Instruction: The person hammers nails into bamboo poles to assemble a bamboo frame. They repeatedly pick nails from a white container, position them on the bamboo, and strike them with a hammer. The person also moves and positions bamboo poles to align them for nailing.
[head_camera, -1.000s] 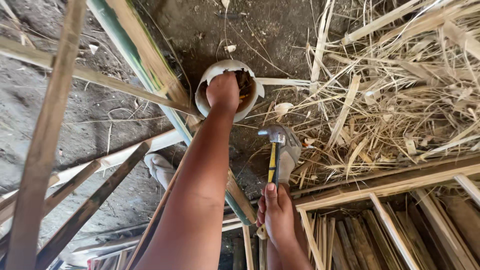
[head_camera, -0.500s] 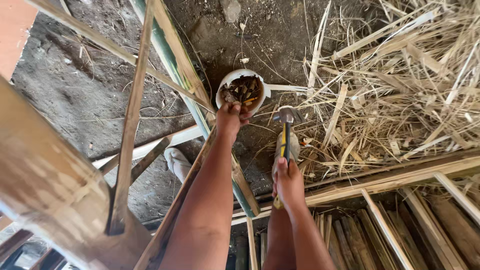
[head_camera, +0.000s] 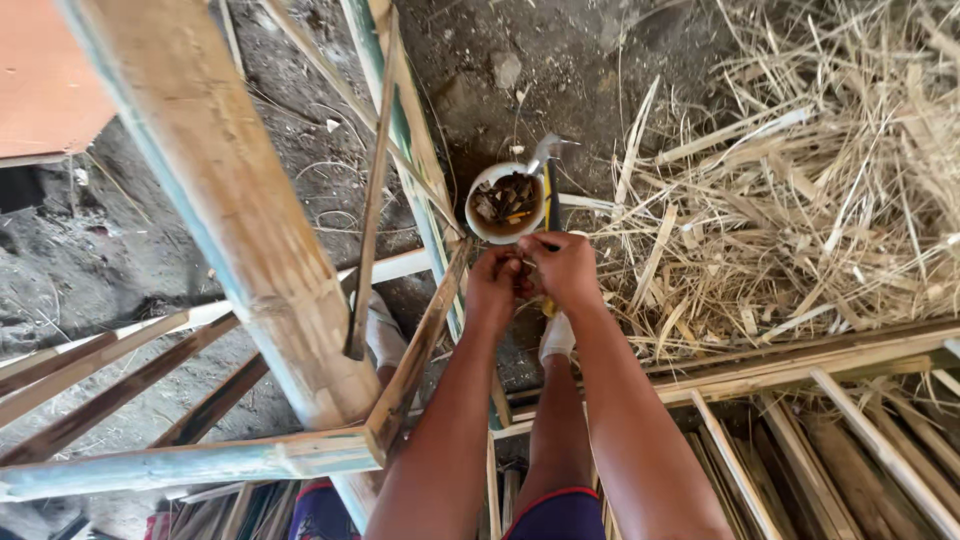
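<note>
Two bare hands met just below the white bowl (head_camera: 478, 205), which sat on the dirt ground (head_camera: 560, 70) holding a heap of small brown pieces that look like rusty nails. The right hand (head_camera: 563, 268) was clenched around the yellow handle of a claw hammer (head_camera: 549, 185), its fingers wrapped tight; the hammer's steel head lay over the bowl's right rim. The left hand (head_camera: 497, 282) touched the right one, fingertips pinched together on something too small to make out. Left of the bowl, a thick bamboo pole (head_camera: 215, 190) slanted across the view, and a thin bamboo slat (head_camera: 372, 200) leaned between pole and bowl. A green-edged wooden rail (head_camera: 400, 110) ran past the bowl's left side. Right of the bowl spread a pile of dry straw and split cane (head_camera: 800, 180). Below the bowl, beneath the hands, a white-socked foot (head_camera: 556, 335) stood on the ground.
</note>
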